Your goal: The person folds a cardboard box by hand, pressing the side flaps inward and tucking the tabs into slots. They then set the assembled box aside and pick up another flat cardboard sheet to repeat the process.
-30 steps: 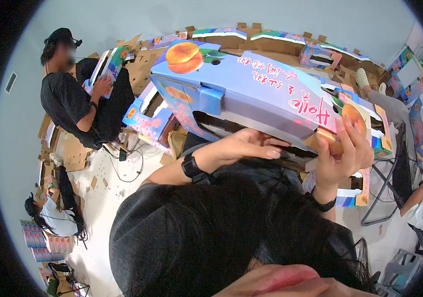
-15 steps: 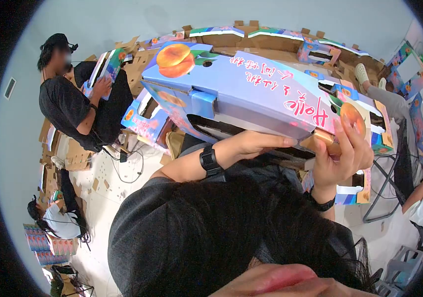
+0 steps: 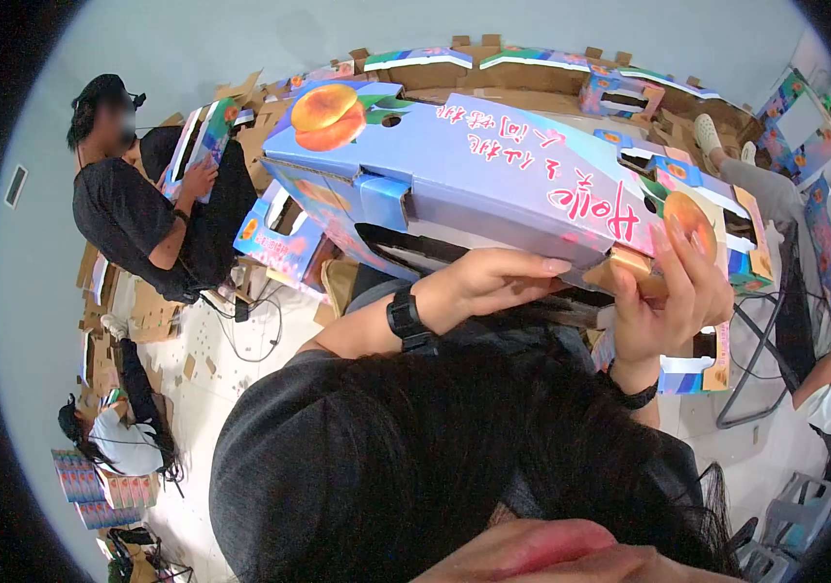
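1. Blue peach box (image 3: pixel 474 165) is held up at centre, tilted, its far end at 11 o'clock.
2. Left hand (image 3: pixel 493 282) lies flat beneath it, fingers stretched out.
3. Right hand (image 3: pixel 673 301) grips its 3 o'clock end.

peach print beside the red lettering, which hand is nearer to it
Right. The right hand holds the box end, fingers beside the peach print; the left hand sits under the box's middle.

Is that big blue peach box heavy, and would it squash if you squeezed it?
Probably light: the blue peach box looks like hollow cardboard with cut-outs, held up by just the left hand and right hand. Its thin flaps would likely bend if squeezed.
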{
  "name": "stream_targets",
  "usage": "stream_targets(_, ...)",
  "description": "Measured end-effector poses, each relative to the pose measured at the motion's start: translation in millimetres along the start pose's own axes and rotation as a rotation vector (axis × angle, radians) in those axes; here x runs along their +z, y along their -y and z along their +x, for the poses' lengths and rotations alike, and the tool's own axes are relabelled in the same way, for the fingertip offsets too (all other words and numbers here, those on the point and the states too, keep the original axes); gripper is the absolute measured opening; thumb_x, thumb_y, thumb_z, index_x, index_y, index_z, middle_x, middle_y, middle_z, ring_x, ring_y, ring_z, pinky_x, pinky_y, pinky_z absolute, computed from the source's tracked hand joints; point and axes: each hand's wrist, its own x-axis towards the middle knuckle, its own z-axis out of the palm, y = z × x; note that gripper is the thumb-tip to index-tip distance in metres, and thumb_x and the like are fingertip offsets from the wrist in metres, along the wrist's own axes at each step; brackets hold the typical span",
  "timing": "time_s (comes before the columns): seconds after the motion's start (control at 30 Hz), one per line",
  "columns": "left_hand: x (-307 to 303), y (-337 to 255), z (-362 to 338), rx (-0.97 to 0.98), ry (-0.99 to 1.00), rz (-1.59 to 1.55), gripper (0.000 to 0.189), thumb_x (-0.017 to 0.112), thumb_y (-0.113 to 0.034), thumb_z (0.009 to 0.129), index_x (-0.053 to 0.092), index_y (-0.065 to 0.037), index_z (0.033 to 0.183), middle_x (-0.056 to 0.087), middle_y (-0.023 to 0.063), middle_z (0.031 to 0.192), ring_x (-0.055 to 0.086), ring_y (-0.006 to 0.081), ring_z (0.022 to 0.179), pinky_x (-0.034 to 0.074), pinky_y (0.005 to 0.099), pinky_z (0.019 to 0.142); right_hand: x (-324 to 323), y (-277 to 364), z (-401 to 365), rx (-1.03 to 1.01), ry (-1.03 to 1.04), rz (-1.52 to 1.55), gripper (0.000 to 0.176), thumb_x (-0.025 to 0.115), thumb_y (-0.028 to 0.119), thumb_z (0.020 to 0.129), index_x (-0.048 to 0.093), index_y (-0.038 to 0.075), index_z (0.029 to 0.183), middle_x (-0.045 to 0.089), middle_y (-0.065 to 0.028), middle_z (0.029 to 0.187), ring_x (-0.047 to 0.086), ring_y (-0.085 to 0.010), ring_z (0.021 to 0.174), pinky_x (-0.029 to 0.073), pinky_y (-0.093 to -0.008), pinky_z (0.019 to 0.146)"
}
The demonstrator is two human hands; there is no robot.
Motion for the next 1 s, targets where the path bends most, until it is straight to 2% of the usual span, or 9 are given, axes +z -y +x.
stream_targets(0.1,0.4,-4.2,-1.7,-0.006,-0.002,0.005,0.039,0.060,-0.001,0.092,0.053,0.002,0.131,0.059,0.0129,0.129,0.056,0.0211,0.121,0.043,0.0358,0.106,0.7,2.1,1.6,-0.019,-0.010,0.000,0.046,0.067,0.053,0.085,0.069,0.016,0.112,0.068,0.0005,0.116,0.056,-0.0204,0.105,0.033,-0.0352,0.094)
stream_targets(0.3,-6.9,-4.1,0.4,0.012,-0.050,0.063,0.041,0.062,-0.001,0.090,0.053,0.002,0.130,0.061,0.0130,0.126,0.057,0.0227,0.118,0.043,0.0361,0.105,-5.7,5.1,4.7,-0.021,0.045,-0.004,0.047,0.062,0.043,0.080,0.069,0.011,0.114,0.068,-0.0030,0.118,0.056,-0.0219,0.108,0.033,-0.0366,0.097)
stream_targets(0.37,-15.1,-2.3,-0.9,-0.042,-0.140,0.108,0.044,0.065,-0.001,0.087,0.053,0.001,0.129,0.060,0.0140,0.125,0.057,0.0249,0.118,0.043,0.0391,0.103,-5.3,3.1,2.6,-0.024,0.032,-0.004,0.048,0.060,0.044,0.081,0.069,0.012,0.115,0.068,-0.0028,0.117,0.056,-0.0212,0.108,0.033,-0.0361,0.097)
stream_targets(0.47,6.7,-5.3,-0.3,-0.010,-0.165,0.183,0.043,0.066,0.001,0.086,0.055,0.000,0.127,0.061,0.0128,0.122,0.058,0.0232,0.115,0.045,0.0378,0.101,-4.7,0.6,-1.0,-0.025,0.005,0.014,0.048,0.057,0.044,0.081,0.069,0.012,0.114,0.068,-0.0024,0.117,0.056,-0.0205,0.108,0.035,-0.0355,0.097)
stream_targets(0.77,17.4,-9.0,-2.1,-0.002,-0.247,0.235,0.044,0.066,0.002,0.084,0.055,0.001,0.127,0.063,0.0130,0.120,0.061,0.0225,0.111,0.047,0.0354,0.098,-5.2,2.1,0.7,-0.028,0.002,0.027,0.046,0.057,0.043,0.083,0.068,0.013,0.116,0.068,-0.0015,0.117,0.057,-0.0201,0.107,0.035,-0.0347,0.096)
stream_targets(0.87,5.0,-6.0,1.2,0.037,-0.167,0.167,0.047,0.068,0.001,0.083,0.055,0.001,0.128,0.063,0.0132,0.121,0.062,0.0232,0.110,0.049,0.0361,0.096,-3.3,1.6,2.3,-0.020,0.015,0.004,0.043,0.061,0.047,0.087,0.068,0.014,0.115,0.068,-0.0006,0.118,0.056,-0.0196,0.107,0.034,-0.0341,0.096)
stream_targets(1.0,3.5,-7.9,2.0,-0.007,-0.169,0.348,0.049,0.071,-0.001,0.081,0.057,0.000,0.128,0.064,0.0126,0.121,0.061,0.0236,0.111,0.048,0.0363,0.097,-0.9,-1.8,-2.0,0.004,0.007,-0.003,0.045,0.063,0.055,0.089,0.068,0.017,0.113,0.069,0.0014,0.117,0.055,-0.0181,0.106,0.033,-0.0335,0.095)
